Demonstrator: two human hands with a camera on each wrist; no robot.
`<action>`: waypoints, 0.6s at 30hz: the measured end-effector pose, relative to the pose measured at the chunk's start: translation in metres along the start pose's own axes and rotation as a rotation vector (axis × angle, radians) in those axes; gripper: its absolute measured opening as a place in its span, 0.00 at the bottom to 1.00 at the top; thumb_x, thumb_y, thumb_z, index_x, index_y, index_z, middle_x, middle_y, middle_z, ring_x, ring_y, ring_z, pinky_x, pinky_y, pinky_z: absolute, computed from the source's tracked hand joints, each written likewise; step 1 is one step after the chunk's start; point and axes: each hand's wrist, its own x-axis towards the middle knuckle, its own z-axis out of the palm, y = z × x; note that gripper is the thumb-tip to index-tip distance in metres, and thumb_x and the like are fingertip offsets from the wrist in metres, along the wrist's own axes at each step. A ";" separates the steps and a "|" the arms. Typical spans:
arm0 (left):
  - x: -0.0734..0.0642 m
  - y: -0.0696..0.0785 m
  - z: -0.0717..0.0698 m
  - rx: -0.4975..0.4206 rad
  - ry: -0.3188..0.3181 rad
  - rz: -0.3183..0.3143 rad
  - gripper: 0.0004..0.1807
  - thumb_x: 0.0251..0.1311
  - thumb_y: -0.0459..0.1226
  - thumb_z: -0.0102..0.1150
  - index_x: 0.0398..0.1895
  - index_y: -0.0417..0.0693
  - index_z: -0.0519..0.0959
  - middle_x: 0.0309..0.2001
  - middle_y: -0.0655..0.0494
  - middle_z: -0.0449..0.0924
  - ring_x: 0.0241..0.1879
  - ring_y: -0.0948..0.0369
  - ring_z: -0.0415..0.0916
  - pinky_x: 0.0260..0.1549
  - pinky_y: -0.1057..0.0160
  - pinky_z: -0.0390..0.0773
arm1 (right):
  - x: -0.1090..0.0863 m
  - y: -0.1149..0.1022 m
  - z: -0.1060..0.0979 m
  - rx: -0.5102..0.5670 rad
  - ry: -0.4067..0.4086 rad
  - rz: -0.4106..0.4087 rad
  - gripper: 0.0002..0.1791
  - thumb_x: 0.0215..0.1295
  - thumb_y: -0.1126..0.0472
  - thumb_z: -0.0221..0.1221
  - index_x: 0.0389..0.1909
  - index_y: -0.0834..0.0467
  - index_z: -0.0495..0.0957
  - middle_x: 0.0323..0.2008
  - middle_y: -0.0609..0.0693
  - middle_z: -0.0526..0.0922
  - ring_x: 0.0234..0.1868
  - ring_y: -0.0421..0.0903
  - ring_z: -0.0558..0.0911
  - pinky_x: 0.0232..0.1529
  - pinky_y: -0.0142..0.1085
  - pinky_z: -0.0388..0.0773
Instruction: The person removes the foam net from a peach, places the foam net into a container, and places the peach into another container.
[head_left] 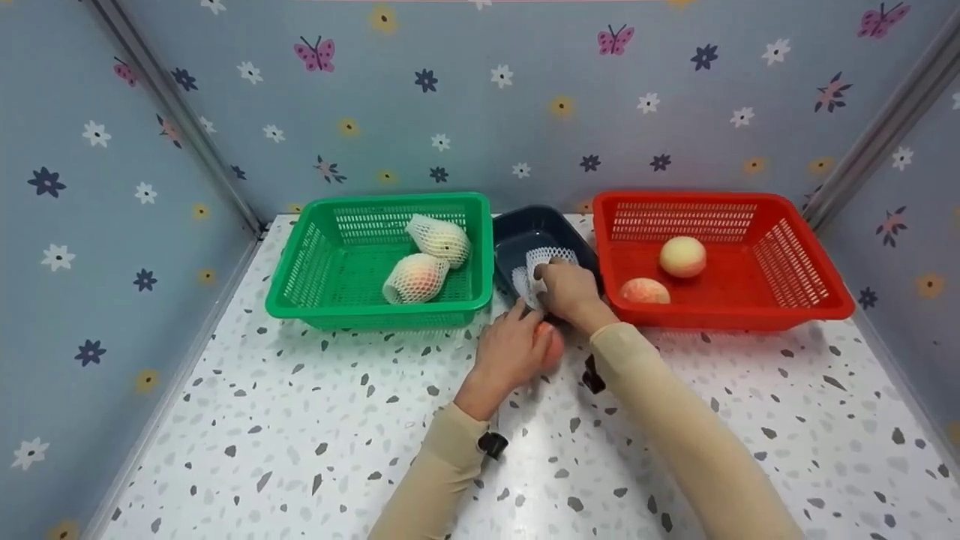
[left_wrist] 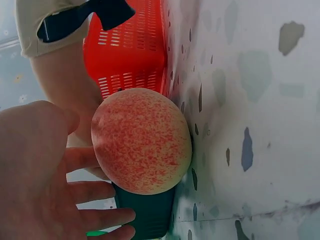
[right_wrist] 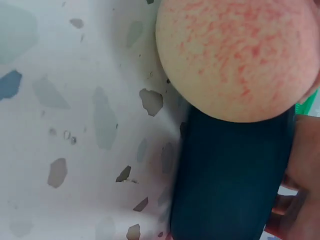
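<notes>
Peach [head_left: 553, 346] on the speckled table [head_left: 300, 450], just in front of the dark tray [head_left: 531, 218]; left hand [head_left: 510, 349] lies against or just beside it, fingers mostly straight, without a grip; a lightly cupped palm should best keep it from rolling; right hand [head_left: 571, 291], fingers curled, looks to pinch white foam netting [head_left: 553, 255] in the tray; taking one layer by its edge, gently, should spare the mesh; farther out, netted peaches [head_left: 418, 279] lie in the green basket [head_left: 379, 310], bare peaches [head_left: 682, 257] in the red basket [head_left: 727, 313].
</notes>
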 end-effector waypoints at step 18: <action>0.004 -0.015 -0.009 -0.057 -0.070 0.074 0.21 0.70 0.40 0.43 0.62 0.49 0.77 0.65 0.45 0.69 0.58 0.46 0.73 0.50 0.46 0.75 | -0.111 -0.021 -0.025 0.164 0.563 -0.157 0.15 0.55 0.67 0.62 0.45 0.60 0.77 0.41 0.55 0.81 0.34 0.52 0.79 0.32 0.43 0.79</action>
